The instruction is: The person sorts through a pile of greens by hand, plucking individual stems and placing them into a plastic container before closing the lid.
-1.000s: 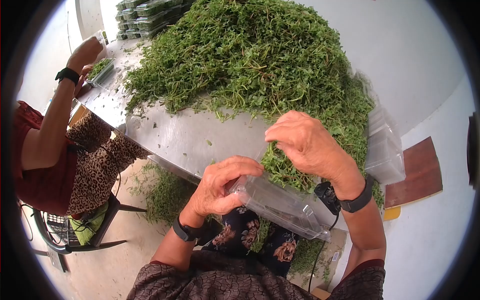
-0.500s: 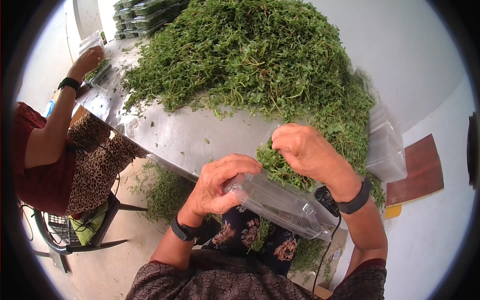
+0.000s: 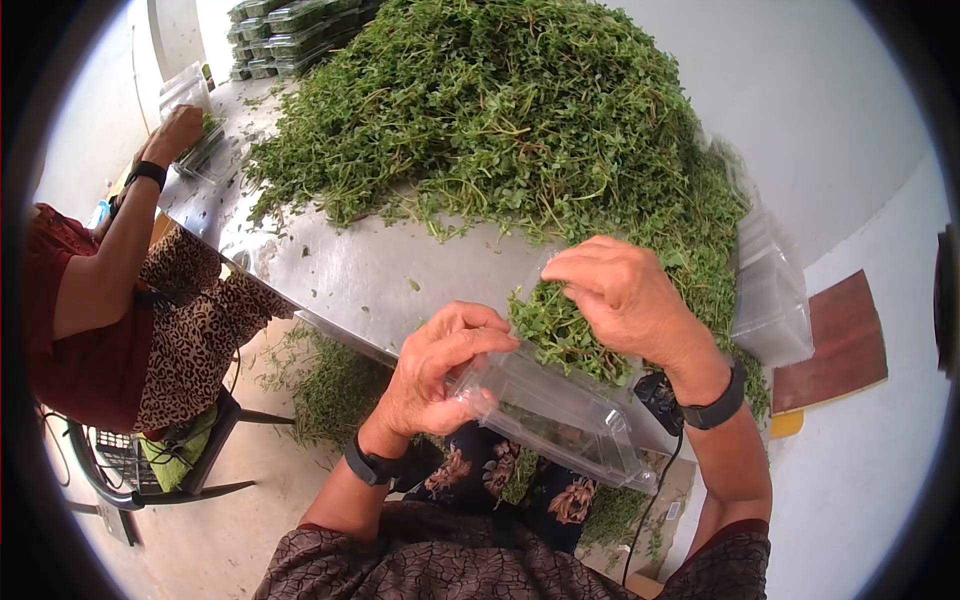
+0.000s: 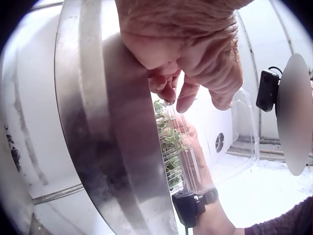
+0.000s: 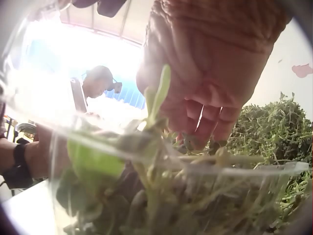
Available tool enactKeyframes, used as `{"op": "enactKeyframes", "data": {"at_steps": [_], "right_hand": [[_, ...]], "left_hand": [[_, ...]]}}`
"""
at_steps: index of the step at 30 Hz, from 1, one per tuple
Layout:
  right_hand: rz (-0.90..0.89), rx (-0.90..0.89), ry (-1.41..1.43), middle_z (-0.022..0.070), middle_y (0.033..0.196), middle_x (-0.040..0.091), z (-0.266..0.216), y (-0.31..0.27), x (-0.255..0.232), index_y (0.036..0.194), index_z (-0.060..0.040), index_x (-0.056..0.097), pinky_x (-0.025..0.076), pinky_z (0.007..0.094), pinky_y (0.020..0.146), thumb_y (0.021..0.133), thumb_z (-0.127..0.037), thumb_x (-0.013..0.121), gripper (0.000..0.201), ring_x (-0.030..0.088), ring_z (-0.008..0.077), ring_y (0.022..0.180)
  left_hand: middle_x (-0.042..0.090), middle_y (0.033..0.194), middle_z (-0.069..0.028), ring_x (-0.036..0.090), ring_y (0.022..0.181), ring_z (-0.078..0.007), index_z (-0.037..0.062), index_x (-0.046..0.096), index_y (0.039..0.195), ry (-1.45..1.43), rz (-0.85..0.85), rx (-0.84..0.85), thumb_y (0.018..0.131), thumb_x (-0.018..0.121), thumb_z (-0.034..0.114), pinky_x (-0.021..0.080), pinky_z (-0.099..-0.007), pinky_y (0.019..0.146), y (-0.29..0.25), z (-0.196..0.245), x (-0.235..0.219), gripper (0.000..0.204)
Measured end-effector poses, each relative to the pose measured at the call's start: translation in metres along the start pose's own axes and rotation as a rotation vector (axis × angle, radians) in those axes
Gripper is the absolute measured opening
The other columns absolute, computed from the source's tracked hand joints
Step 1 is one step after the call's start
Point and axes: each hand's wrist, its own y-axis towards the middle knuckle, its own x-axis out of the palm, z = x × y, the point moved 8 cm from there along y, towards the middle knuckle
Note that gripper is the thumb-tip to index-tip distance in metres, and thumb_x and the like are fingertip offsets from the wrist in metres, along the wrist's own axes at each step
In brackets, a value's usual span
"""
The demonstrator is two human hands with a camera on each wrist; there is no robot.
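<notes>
In the head view a clear plastic clamshell box (image 3: 560,420) tilts at the table's near edge, its lid swung toward the wearer. My left hand (image 3: 445,365) grips the left end of the box, thumb and fingers round its corner. Leafy green sprigs (image 3: 560,335) fill the tray part. Over them is my right hand (image 3: 625,300), thumb and forefinger apart near the far rim. The right wrist view shows this hand's fingers (image 5: 208,125) pointing down among the sprigs behind the clear rim, their tips partly hidden.
A large heap of greens (image 3: 500,120) covers much of the metal table (image 3: 350,270). Nested clear boxes (image 3: 770,290) stand at right, filled packs (image 3: 290,40) at the back left. Another person (image 3: 100,300) sits at left, hands at a box. Loose greens (image 3: 330,385) lie on the floor.
My right hand has shifted slightly over the greens, its fingers drawing in and then spreading a little. My left hand keeps its grip. The other person's hand has moved down toward their box.
</notes>
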Motion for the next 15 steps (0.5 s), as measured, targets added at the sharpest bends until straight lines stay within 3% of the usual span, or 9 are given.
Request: {"op": "enactKeyframes", "data": {"at_steps": [5, 7, 8, 10, 15], "right_hand": [[0.018, 0.041, 0.033, 0.0148, 0.096, 0.067, -0.006, 0.002, -0.006, 0.102, -0.0025, 0.066, 0.049, 0.0388, 0.082, 0.075, 0.002, 0.059, 0.028, 0.062, 0.0311, 0.094], [-0.065, 0.015, 0.060, 0.0139, 0.105, 0.065, -0.014, 0.003, 0.004, 0.107, -0.0032, 0.065, 0.044, 0.0409, 0.092, 0.077, 0.002, 0.059, 0.031, 0.058, 0.0305, 0.105], [-0.066, 0.015, 0.061, 0.0139, 0.105, 0.065, -0.015, 0.004, 0.005, 0.107, -0.0032, 0.065, 0.044, 0.0409, 0.092, 0.077, 0.002, 0.059, 0.031, 0.058, 0.0305, 0.105], [-0.154, 0.006, 0.119, 0.0120, 0.108, 0.064, -0.019, 0.004, 0.013, 0.107, -0.0051, 0.065, 0.040, 0.0420, 0.097, 0.077, 0.002, 0.060, 0.031, 0.055, 0.0297, 0.111], [-0.192, -0.052, 0.131, 0.0114, 0.105, 0.065, -0.022, 0.002, 0.012, 0.100, -0.0060, 0.068, 0.042, 0.0413, 0.094, 0.076, 0.003, 0.060, 0.026, 0.056, 0.0290, 0.109]], "left_hand": [[0.061, 0.095, -0.0100, 0.055, 0.076, -0.0201, 0.0063, 0.068, 0.104, 0.026, 0.014, 0.041, 0.069, 0.068, 0.038, 0.043, -0.0285, 0.059, -0.001, 0.003, 0.000, 0.047], [0.062, 0.093, -0.0118, 0.058, 0.081, -0.0258, 0.0054, 0.069, 0.099, 0.027, 0.015, -0.086, 0.082, 0.053, 0.065, 0.047, -0.0358, 0.071, -0.001, 0.000, 0.001, 0.064], [0.062, 0.093, -0.0118, 0.058, 0.081, -0.0258, 0.0054, 0.069, 0.099, 0.028, 0.015, -0.087, 0.082, 0.053, 0.065, 0.047, -0.0358, 0.071, -0.001, -0.003, 0.001, 0.064], [0.060, 0.096, -0.0101, 0.055, 0.075, -0.0197, 0.0059, 0.068, 0.105, 0.009, 0.013, 0.033, 0.069, 0.068, 0.038, 0.044, -0.0284, 0.060, -0.002, -0.001, 0.000, 0.048], [0.059, 0.096, -0.0091, 0.054, 0.072, -0.0177, 0.0062, 0.068, 0.104, -0.004, 0.000, -0.010, 0.069, 0.068, 0.035, 0.043, -0.0271, 0.058, -0.001, -0.001, 0.000, 0.045]]}}
